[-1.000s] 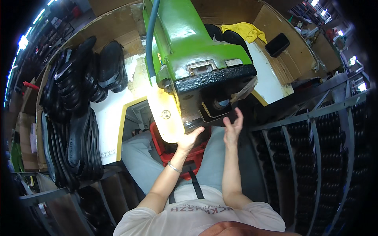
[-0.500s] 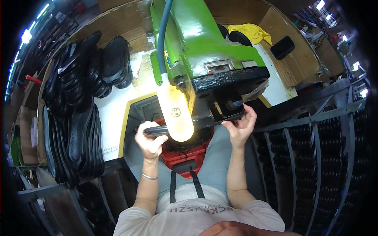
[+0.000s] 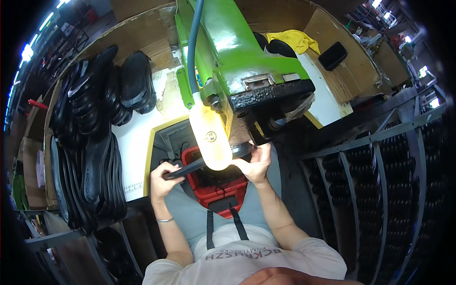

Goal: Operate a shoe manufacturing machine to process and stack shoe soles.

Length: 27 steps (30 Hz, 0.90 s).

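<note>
Between my hands is a black shoe sole point(image 3: 191, 167), seen nearly edge-on, its middle hidden behind a glowing lamp point(image 3: 211, 137). My left hand point(image 3: 163, 181) is closed round the sole's left end. My right hand point(image 3: 257, 164) grips the other end, thumb on the near side and fingers behind. Right above that hand is the black working head point(image 3: 270, 124) of a green machine point(image 3: 251, 52); whether the sole touches it I cannot tell. A red crate point(image 3: 195, 187) with dark scraps in it stands below the sole, between my legs.
Stacks of black soles point(image 3: 107, 166) lie on the white tabletop point(image 3: 130, 137) at the left, inside cardboard walls. A yellow cloth point(image 3: 295, 40) and a black phone-like slab point(image 3: 333, 56) are at the back right. Metal racks point(image 3: 382, 190) filled with soles flank my right side.
My right hand has moved left and slightly down, away from the working head's right side. My left hand has shifted left and the sole now slants, with more of it showing.
</note>
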Tool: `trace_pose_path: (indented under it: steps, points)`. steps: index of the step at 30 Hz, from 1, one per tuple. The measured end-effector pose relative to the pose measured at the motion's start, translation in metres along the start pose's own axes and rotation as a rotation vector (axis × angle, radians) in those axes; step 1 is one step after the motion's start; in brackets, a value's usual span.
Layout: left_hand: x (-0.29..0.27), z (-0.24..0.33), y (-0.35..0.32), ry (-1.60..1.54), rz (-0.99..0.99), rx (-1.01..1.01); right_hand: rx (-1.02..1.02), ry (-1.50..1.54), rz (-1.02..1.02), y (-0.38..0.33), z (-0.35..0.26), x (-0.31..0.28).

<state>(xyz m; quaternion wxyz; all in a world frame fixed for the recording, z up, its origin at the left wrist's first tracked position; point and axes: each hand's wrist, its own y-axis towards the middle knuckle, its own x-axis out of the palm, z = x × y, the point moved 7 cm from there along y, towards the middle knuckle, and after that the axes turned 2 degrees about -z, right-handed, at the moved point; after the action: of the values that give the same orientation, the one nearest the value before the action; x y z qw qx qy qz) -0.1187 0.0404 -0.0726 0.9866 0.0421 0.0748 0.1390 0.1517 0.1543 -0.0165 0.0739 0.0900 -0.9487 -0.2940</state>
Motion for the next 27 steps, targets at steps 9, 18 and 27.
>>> trace_pose_path:
  steps: [9,18,27]
  points:
    - [0.111,0.073,0.028,0.314,0.168,0.411,-0.042,-0.168,-0.046,0.001,0.001,-0.005]
    - [0.152,0.008,0.02,-0.371,0.229,0.174,0.487,0.517,-0.016,-0.041,0.102,-0.03]
    - [0.173,-0.008,0.018,-0.635,0.338,0.145,0.541,0.346,0.25,-0.068,0.144,-0.098]
